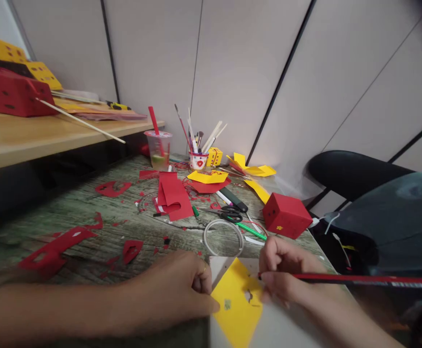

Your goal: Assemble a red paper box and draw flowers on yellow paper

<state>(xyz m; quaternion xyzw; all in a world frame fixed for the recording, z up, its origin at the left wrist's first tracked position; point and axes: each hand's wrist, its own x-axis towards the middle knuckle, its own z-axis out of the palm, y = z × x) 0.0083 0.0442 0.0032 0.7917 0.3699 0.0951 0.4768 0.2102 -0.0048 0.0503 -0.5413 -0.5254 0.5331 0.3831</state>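
A square of yellow paper [238,316], turned cornerwise, lies on a white board [218,266]. It bears a small green mark and a cut-out hole with dark lines near it. My left hand [185,285] has its fingers curled, and its thumb and fingers pinch the paper's left corner. At the right corner, my right hand [287,270] is closed around a long red-and-black pencil [359,279], which points out to the right. The right fingertips are close to the paper; whether they touch it I cannot tell.
Beyond my hands are a roll of tape [223,238], black scissors [231,213] and a red paper box [287,215]. Red scraps [57,249] litter the left. A drink cup [159,147] and brush pot [198,160] stand behind, beside a wooden shelf [77,130]. A black chair [352,169] is at right.
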